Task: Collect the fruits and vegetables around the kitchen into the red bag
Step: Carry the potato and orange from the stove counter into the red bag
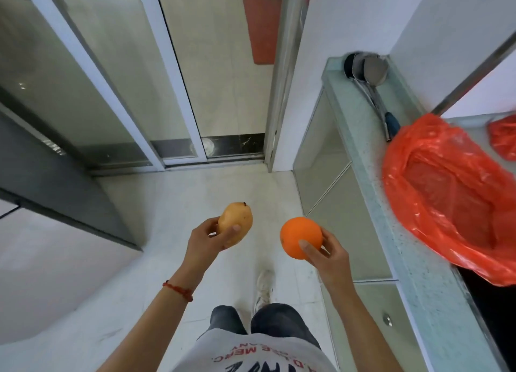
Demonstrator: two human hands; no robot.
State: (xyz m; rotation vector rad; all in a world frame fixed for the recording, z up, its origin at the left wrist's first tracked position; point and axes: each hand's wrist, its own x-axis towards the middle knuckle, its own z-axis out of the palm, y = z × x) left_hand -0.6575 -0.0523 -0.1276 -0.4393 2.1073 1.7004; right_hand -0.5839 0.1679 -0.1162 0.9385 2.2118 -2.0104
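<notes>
- Fruit in both hands, nothing bagged from this load yet, as far as you can judge from this view.
- Your left hand (208, 236) is curled around a yellow mango (235, 221), thumb across the front, fingers behind. Stem end points up and away from you.
- Your right hand (328, 250) is wrapped on an orange (301, 237), thumb on the near face, fingers cupping the far side. Both grips look like carry grips: fruit sits out on the fingers, so it should drop out easily.
- The red bag (446, 193) lies on the counter (413, 260) to your right, mouth slumped open toward you and draped partly over the counter edge. Inside looks dark and folded; can't tell if anything is already in it.
- Orange is the nearer fruit to the bag, so it probably goes in first; the mango needs a reach across your body or a turn right.
- Risk: the plastic is thin and unsupported, and the mouth may fold shut under a drop. Lower the fruit in rather than tossing.
- Ladles (371, 72) rest at the far end of the counter, handles running toward the bag, one handle end just beside its rim. A second bit of red plastic (502, 137) lies further right.
- You're standing on the tiled floor (195, 193), facing a sliding glass door (117, 78).
</notes>
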